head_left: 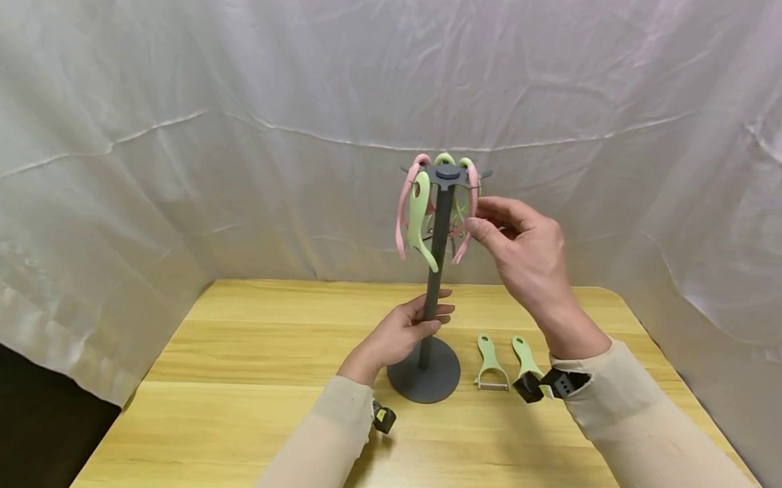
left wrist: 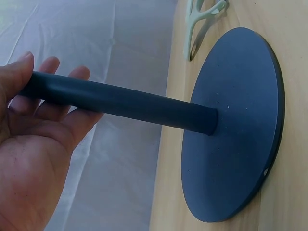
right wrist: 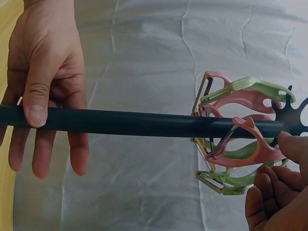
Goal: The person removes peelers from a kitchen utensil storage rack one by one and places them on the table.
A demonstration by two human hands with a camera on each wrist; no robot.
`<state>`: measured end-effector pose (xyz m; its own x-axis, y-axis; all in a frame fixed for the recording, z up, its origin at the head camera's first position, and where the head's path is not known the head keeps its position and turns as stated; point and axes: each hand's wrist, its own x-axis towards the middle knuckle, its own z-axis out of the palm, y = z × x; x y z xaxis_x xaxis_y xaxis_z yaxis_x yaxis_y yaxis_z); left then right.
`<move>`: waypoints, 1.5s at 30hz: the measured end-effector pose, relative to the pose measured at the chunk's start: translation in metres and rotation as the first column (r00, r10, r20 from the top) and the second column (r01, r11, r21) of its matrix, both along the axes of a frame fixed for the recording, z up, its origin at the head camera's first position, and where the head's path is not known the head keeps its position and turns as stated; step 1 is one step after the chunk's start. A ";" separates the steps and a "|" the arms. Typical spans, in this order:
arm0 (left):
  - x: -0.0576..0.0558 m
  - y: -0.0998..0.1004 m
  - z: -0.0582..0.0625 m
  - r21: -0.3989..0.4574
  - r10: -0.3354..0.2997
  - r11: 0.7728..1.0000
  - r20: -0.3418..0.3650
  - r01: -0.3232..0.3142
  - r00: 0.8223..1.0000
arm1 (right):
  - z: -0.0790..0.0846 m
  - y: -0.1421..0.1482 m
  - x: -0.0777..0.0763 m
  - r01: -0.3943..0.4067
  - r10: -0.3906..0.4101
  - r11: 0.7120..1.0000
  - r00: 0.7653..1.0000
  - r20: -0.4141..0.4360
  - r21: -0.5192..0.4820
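A dark grey stand with a round base holds several pink and green Y-shaped peelers on its notched top. Low on the pole, my left hand grips it with the thumb on one side and fingers on the other. My right hand is up at the right of the top, thumb and fingers pinching a hung pink peeler. Beside it hangs a green peeler, close to the curled right fingers. On the left side hang another green peeler and a pink peeler.
Two green peelers lie on the wooden table right of the stand's base: one peeler in full view, the other peeler partly behind the right wrist camera. A pale curtain surrounds the table's back and sides.
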<state>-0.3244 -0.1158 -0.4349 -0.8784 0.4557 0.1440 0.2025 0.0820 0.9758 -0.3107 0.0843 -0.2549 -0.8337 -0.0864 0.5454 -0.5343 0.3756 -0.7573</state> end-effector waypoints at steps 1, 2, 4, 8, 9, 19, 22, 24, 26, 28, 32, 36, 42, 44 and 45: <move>0.000 0.000 0.000 0.000 -0.001 1.000 0.002 0.001 1.000 | 0.000 -0.001 0.000 -0.001 0.001 1.000 1.000 -0.001 0.001; 0.000 0.000 0.000 -0.001 -0.001 1.000 0.003 0.001 1.000 | 0.001 -0.001 -0.001 -0.006 0.006 1.000 1.000 -0.002 0.000; -0.001 0.000 0.000 0.001 -0.003 1.000 0.006 0.003 1.000 | 0.001 -0.002 -0.001 -0.012 0.012 1.000 1.000 0.000 -0.002; -0.001 -0.001 0.000 0.005 0.000 1.000 0.014 0.000 1.000 | 0.002 -0.004 -0.002 -0.019 0.019 1.000 1.000 0.005 -0.001; -0.001 -0.001 0.000 0.006 0.001 1.000 0.016 -0.001 1.000 | 0.002 -0.004 -0.002 -0.020 0.020 1.000 1.000 0.008 -0.002; -0.001 0.000 -0.001 0.013 0.001 1.000 0.013 -0.002 1.000 | 0.001 -0.005 -0.003 -0.031 0.032 0.999 0.999 0.019 -0.017; -0.001 0.000 -0.001 0.011 0.005 1.000 0.010 -0.005 1.000 | 0.002 -0.005 -0.003 -0.045 0.045 0.998 0.999 0.026 -0.032; -0.002 0.000 -0.001 0.012 0.005 1.000 0.009 -0.005 1.000 | 0.002 -0.005 -0.003 -0.057 0.059 0.997 0.998 0.031 -0.046; -0.002 0.000 -0.002 0.014 0.005 1.000 0.009 -0.006 1.000 | 0.002 -0.005 -0.003 -0.069 0.071 0.996 0.997 0.034 -0.058; -0.001 0.000 -0.001 0.016 0.006 1.000 0.010 -0.006 1.000 | 0.003 -0.004 -0.004 -0.079 0.082 0.994 0.996 0.035 -0.070; -0.002 0.000 -0.001 0.019 0.005 1.000 0.007 -0.005 1.000 | 0.004 -0.003 -0.004 -0.094 0.097 0.992 0.995 0.027 -0.089; -0.002 0.001 -0.001 0.012 0.009 1.000 0.000 -0.009 1.000 | 0.004 -0.002 -0.004 -0.108 0.112 0.988 0.993 0.026 -0.114; -0.002 0.001 0.000 0.008 0.011 1.000 0.002 -0.011 1.000 | 0.006 0.000 -0.004 -0.131 0.137 0.978 0.990 0.023 -0.161; -0.003 0.001 0.000 0.013 0.009 1.000 0.003 -0.009 1.000 | 0.007 0.000 -0.004 -0.136 0.142 0.976 0.990 0.023 -0.172; -0.003 0.001 0.000 0.013 0.008 1.000 0.003 -0.008 1.000 | 0.007 0.001 -0.004 -0.134 0.140 0.975 0.990 0.023 -0.174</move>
<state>-0.3275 -0.1149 -0.4348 -0.8827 0.4463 0.1472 0.1988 0.0706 0.9775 -0.3149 0.0852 -0.2474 -0.8395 -0.1090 0.5323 -0.5434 0.1630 -0.8235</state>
